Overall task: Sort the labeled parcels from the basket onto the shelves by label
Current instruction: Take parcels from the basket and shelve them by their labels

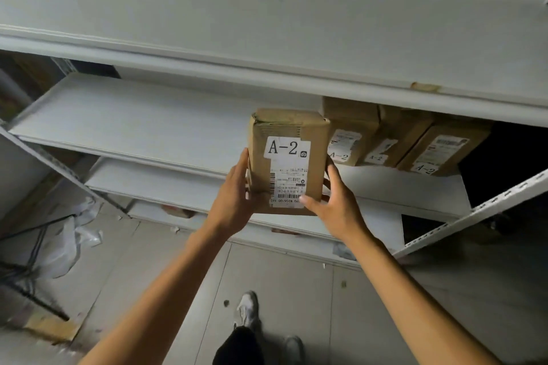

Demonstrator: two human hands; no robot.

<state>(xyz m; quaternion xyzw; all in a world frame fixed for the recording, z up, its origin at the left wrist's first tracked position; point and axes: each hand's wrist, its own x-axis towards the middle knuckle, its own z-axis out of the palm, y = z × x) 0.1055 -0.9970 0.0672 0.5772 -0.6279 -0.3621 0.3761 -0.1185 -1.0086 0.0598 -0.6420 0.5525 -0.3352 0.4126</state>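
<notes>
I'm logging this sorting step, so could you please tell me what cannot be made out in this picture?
- Head view: the basket is out of frame.
- The held parcel shows A-2; its small print is too small to read.
- Both hands' fingers behind it are hidden by the parcel.
- The shelved parcels' tops are cut off by the upper shelf.

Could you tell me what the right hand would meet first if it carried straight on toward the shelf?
Probably the nearest A-2 box on the shelf; the right hand points toward it, though depth is unclear.

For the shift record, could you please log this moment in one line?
hands: left, right hold A-2 parcel | shelf: three A-2 parcels
</notes>
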